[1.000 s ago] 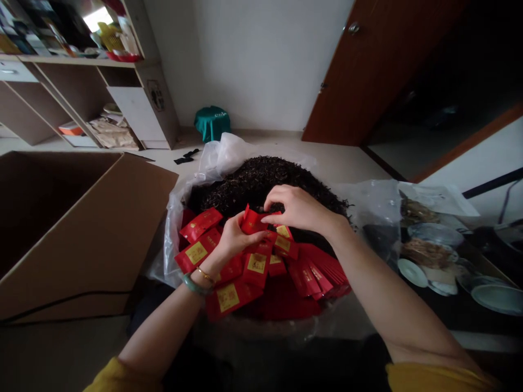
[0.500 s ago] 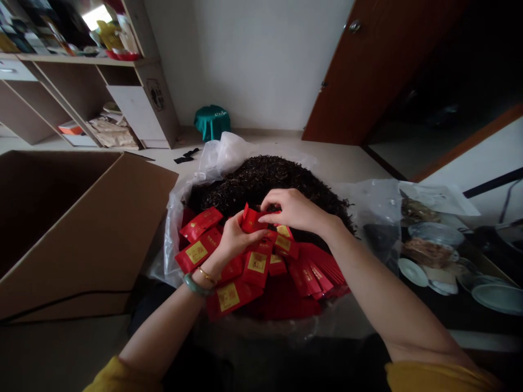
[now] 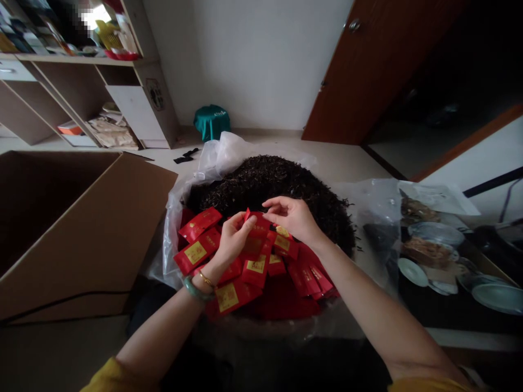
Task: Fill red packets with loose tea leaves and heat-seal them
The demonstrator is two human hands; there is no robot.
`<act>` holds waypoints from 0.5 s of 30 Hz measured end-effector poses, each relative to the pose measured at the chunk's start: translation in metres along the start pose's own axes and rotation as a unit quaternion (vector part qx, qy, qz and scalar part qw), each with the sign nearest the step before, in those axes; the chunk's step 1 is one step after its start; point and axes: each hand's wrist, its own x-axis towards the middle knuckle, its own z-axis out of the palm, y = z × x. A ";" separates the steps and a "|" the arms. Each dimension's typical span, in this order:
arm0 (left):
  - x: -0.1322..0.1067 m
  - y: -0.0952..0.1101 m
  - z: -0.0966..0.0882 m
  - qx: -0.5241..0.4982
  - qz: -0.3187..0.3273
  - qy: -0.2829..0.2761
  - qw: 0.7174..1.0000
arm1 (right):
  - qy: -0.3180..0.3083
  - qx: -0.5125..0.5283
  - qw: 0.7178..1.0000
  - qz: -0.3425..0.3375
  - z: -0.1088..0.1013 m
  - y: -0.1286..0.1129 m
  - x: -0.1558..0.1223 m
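A heap of dark loose tea leaves (image 3: pixel 278 182) fills a clear plastic bag (image 3: pixel 229 149) in front of me. Several small red packets with gold labels (image 3: pixel 229 296) lie along its near side. My left hand (image 3: pixel 232 237), with a green bangle on the wrist, is closed on one red packet (image 3: pixel 255 226) and holds it upright over the pile. My right hand (image 3: pixel 292 218) pinches the same packet's top edge, fingers together.
A large open cardboard box (image 3: pixel 81 228) stands at my left. Plates and bowls (image 3: pixel 429 256) sit on a dark surface at the right. Shelving (image 3: pixel 81 92), a green bag (image 3: pixel 211 122) and a brown door (image 3: pixel 368 71) are behind.
Both hands came down slightly toward me with the packet. My right hand left the tea heap and now pinches the packet's top.
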 end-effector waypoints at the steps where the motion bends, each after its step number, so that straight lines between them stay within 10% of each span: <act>1: -0.001 0.000 0.001 0.002 0.005 0.003 1.000 | 0.004 0.004 1.000 0.010 0.000 0.001 -0.002; 15: -0.009 -0.004 0.009 0.012 0.047 0.044 0.998 | 0.105 0.031 0.991 0.075 -0.003 0.015 -0.039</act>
